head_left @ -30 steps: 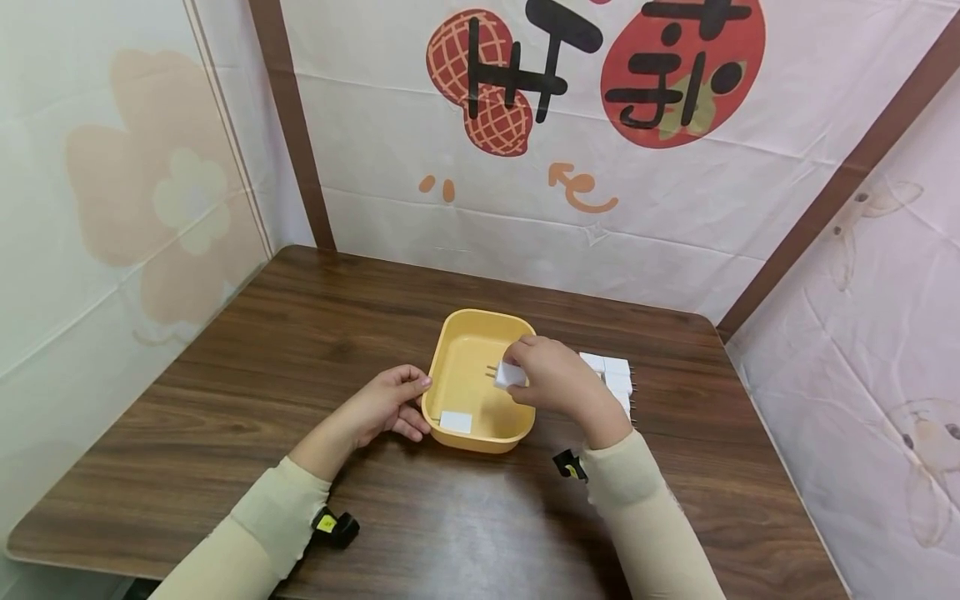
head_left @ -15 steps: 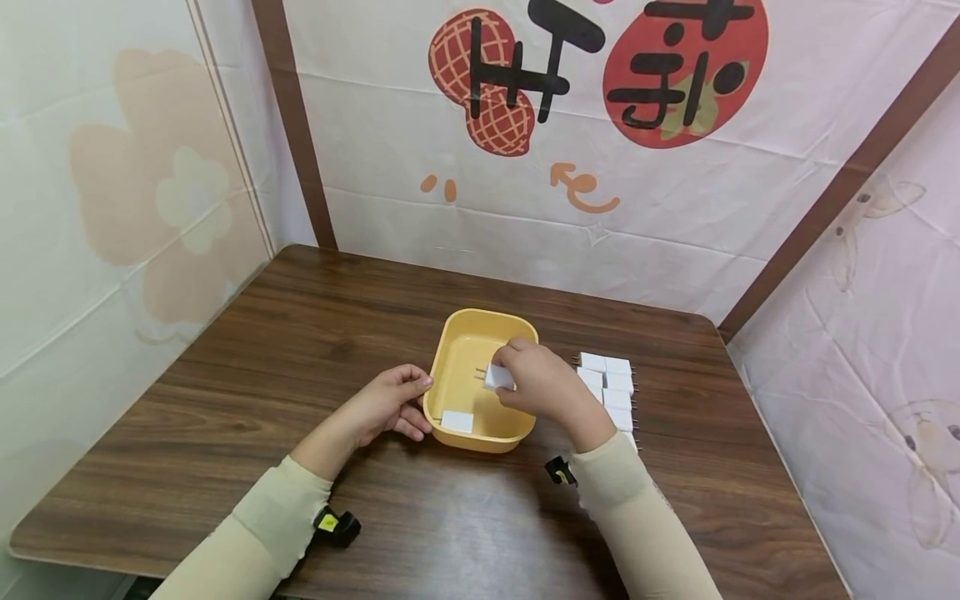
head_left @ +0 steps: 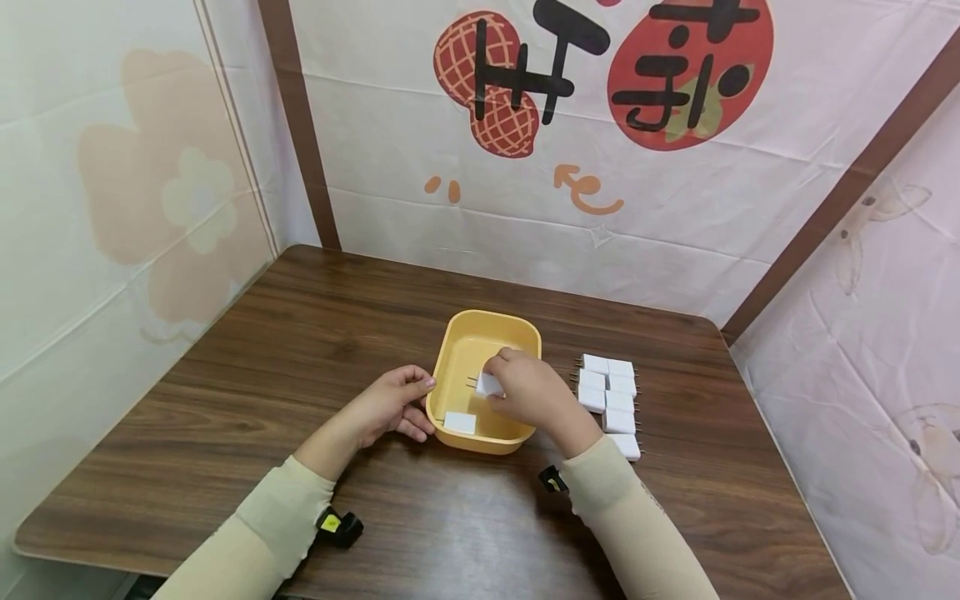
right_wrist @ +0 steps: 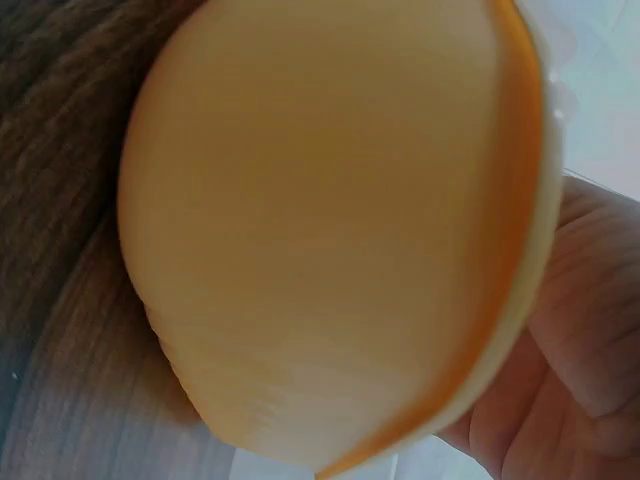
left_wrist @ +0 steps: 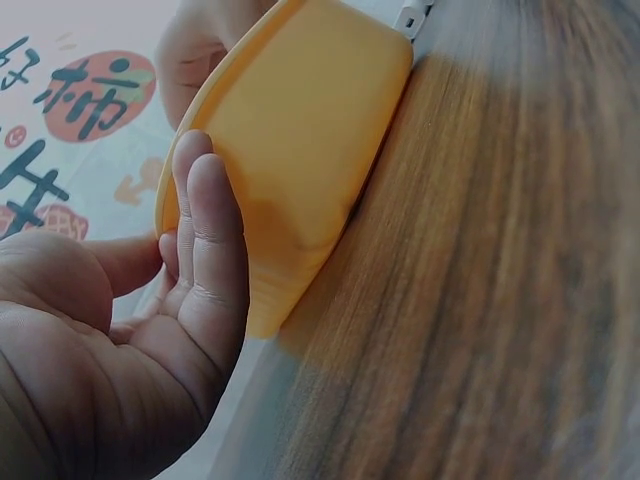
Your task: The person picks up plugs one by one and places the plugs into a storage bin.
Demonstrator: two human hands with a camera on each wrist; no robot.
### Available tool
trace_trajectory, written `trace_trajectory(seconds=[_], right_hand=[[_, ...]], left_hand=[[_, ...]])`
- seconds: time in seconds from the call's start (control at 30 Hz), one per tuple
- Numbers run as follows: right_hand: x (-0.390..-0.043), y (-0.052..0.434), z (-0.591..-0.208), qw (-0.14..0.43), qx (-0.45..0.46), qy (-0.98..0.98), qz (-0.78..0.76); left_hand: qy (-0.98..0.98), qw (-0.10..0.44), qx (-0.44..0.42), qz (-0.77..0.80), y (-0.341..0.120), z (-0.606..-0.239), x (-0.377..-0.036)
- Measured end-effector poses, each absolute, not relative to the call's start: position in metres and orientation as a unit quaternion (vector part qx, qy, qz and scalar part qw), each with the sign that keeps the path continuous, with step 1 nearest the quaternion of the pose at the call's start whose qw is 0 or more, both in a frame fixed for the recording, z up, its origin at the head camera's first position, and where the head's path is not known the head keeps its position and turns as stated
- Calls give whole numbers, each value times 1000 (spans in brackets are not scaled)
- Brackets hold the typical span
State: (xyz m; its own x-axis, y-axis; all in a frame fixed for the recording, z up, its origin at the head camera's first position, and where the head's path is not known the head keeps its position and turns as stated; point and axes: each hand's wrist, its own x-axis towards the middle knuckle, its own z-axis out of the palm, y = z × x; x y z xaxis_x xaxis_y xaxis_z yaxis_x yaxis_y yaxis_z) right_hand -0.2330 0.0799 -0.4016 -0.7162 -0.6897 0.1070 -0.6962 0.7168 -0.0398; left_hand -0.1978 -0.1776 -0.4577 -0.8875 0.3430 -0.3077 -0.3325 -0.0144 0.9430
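Right hand (head_left: pixel 528 392): pinches a white plug (head_left: pixel 489 384) low inside the yellow tub (head_left: pixel 450 367), prongs pointing left. Left hand (head_left: pixel 390 402): fingers relaxed, resting against the tub's left wall. Second plug (head_left: pixel 459 422) lies below the right fingertips; spare plugs (head_left: pixel 611 396) in rows right of that hand

Head view looks down; both wrist views press close on the yellow tray (head_left: pixel 457 358)

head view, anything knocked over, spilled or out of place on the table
Nothing stands out. The white plug adapters lie in tidy rows right of the yellow tray, one adapter lies inside it, and the right hand holds another above it.
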Motion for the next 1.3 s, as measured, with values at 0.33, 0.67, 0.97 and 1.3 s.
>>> trace_trajectory(seconds=[0.33, 0.67, 0.97, 1.3], right_hand=[[-234, 72, -417, 72, 393, -915, 58], [-235, 66, -432, 76, 386, -917, 68], [-235, 63, -435, 77, 393, -914, 62], [-233, 59, -434, 70, 400, -912, 63]], left_hand=[[659, 237, -1, 714, -176, -456, -196], [658, 238, -1, 714, -176, -457, -195], [658, 238, 6, 715, -175, -457, -197], [657, 239, 7, 714, -176, -458, -199]])
